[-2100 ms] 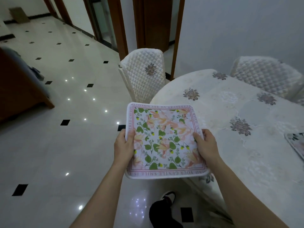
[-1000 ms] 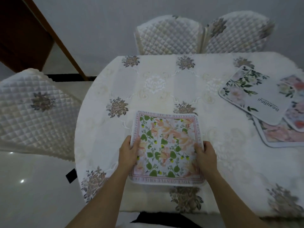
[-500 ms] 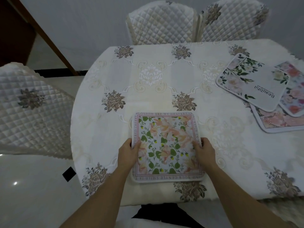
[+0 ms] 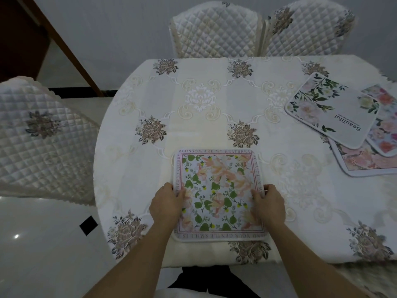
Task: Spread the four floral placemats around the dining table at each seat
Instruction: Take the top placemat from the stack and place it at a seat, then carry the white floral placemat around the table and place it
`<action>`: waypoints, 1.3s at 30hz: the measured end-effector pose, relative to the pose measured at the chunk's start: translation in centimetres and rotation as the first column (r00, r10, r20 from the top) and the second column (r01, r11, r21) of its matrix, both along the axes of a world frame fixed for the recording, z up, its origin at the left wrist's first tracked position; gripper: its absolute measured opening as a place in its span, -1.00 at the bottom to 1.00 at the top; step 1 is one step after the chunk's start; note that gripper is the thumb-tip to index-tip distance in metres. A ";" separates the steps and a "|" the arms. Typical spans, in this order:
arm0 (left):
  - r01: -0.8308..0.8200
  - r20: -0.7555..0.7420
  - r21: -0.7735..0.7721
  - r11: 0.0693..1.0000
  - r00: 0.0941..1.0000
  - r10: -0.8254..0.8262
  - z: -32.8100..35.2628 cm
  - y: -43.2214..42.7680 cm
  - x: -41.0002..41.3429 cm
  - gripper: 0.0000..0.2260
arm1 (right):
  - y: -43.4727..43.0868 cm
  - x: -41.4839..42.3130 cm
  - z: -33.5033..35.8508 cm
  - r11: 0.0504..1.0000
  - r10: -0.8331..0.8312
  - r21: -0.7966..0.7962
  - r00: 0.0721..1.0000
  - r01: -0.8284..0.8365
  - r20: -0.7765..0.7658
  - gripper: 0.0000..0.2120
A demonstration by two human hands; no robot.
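A square placemat with peach flowers and green leaves (image 4: 219, 190) lies flat on the dining table (image 4: 204, 100) near its front edge. My left hand (image 4: 166, 204) grips the mat's left edge and my right hand (image 4: 269, 203) grips its right edge. At the far right, three other floral placemats overlap in a loose pile: a white one with the word "Beautiful" (image 4: 330, 110) on top, a bright pink-flowered one (image 4: 386, 130) beside it, and a pale pink one (image 4: 365, 162) partly under both.
The table wears a cream cloth with embroidered roses. Two quilted white chairs (image 4: 214, 29) (image 4: 305, 26) stand at the far side, a third (image 4: 40, 138) at the left. Glossy tiled floor (image 4: 43, 244) lies at the lower left.
I turned from the floor side to face the table and lowered the peach-flowered placemat onto the cloth near the front edge. Both hands remain on its sides.
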State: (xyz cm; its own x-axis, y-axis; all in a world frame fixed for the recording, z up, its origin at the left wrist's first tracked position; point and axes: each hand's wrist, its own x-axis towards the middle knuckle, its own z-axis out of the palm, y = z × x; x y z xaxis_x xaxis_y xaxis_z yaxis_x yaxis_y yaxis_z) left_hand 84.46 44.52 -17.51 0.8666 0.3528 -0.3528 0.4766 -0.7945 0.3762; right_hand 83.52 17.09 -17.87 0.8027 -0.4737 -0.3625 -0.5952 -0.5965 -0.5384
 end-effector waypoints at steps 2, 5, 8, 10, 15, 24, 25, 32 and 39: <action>0.038 0.066 0.165 0.986 0.997 -0.049 0.2 -0.5 0.2 -0.61 | 0.6 -0.2 0.1 0.954 0.105 -0.286 0.993 -0.089 0.044 -0.63; 0.213 0.220 0.197 0.957 0.942 -0.255 -0.1 -2.1 0.7 -0.53 | 3.0 0.4 0.3 0.849 0.355 -0.448 0.930 -0.280 0.092 -0.64; 0.510 0.156 0.176 0.842 0.830 -0.535 -1.7 -4.3 0.5 -0.43 | 6.0 0.6 -1.0 0.737 0.615 -0.346 0.789 -0.581 -0.014 -0.47; 0.631 0.057 0.172 0.756 0.760 -0.647 -3.2 -5.1 -0.1 -0.46 | 7.2 0.3 -2.3 0.640 0.709 -0.328 0.698 -0.695 -0.096 -0.40; 0.647 0.011 0.242 0.723 0.744 -0.669 -4.6 -3.4 -0.2 -0.40 | 5.0 0.0 -3.8 0.625 0.710 -0.349 0.694 -0.698 -0.117 -0.22; 0.692 -0.037 0.232 0.683 0.708 -0.705 -3.5 0.2 0.6 -0.24 | -1.2 -0.4 -3.6 0.631 0.681 -0.354 0.712 -0.690 -0.172 -0.15; 0.692 -0.040 0.231 0.684 0.709 -0.704 -3.3 0.1 0.7 -0.24 | -1.0 -0.2 -3.4 0.636 0.679 -0.341 0.712 -0.692 -0.179 -0.14; 0.698 0.046 0.214 0.684 0.692 -0.721 -0.7 -1.2 2.0 -0.30 | -1.2 0.1 0.3 0.738 0.575 -0.309 0.799 -0.600 -0.178 -0.27; 0.772 0.245 0.219 0.597 0.548 -0.799 1.8 -6.4 4.4 -0.39 | -4.6 -2.2 4.5 0.818 0.415 -0.413 0.908 -0.400 -0.058 -0.34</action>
